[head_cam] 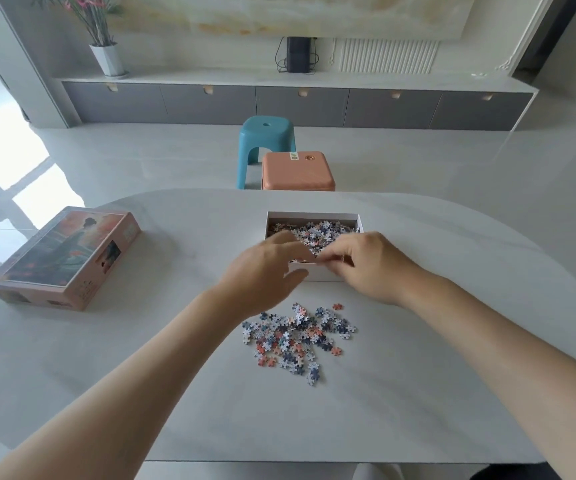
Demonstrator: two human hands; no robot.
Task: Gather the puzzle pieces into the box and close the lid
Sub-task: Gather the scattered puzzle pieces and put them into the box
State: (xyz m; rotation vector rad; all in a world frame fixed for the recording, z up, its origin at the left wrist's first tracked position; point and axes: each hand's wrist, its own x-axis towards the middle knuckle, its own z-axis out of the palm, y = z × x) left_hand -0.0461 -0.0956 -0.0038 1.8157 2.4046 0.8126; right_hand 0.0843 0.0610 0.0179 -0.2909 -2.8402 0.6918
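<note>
Currently the fingertips [328,255] of the right hand [366,265] are bunching together just over the near rim of the shallow white cardboard box [314,215], as in a pinch. The spot is blurred, so I cannot tell whether anything is being held between them. The fingers [291,242] of the left hand [266,268] are curling down over the box's near left part, while the thumb is lying apart from them against the outside of the near wall. Whether this hand is grasping anything cannot be told either. Both hands are almost meeting above the near wall, and both bare forearms are reaching in from the bottom corners of the view.

Inside the box a layer of small jigsaw pieces [324,232] in white, navy and salmon is covering the floor. The box is sitting open near the middle of the white marble-patterned oval table [124,375]. Closer to the person, between the forearms, a heap of loose puzzle pieces [297,336] in the same colours is lying on the tabletop, apart from the box. One salmon piece [338,306] is lying alone at the heap's far right edge.

Well to the left, the pink cardboard lid [61,258] with a painted figure on top is resting flat near the table's edge.

Beyond the table a teal plastic stool [267,133] and a salmon plastic stool [297,171] are standing on the pale floor, with a long grey low cabinet [210,103] along the wall.
</note>
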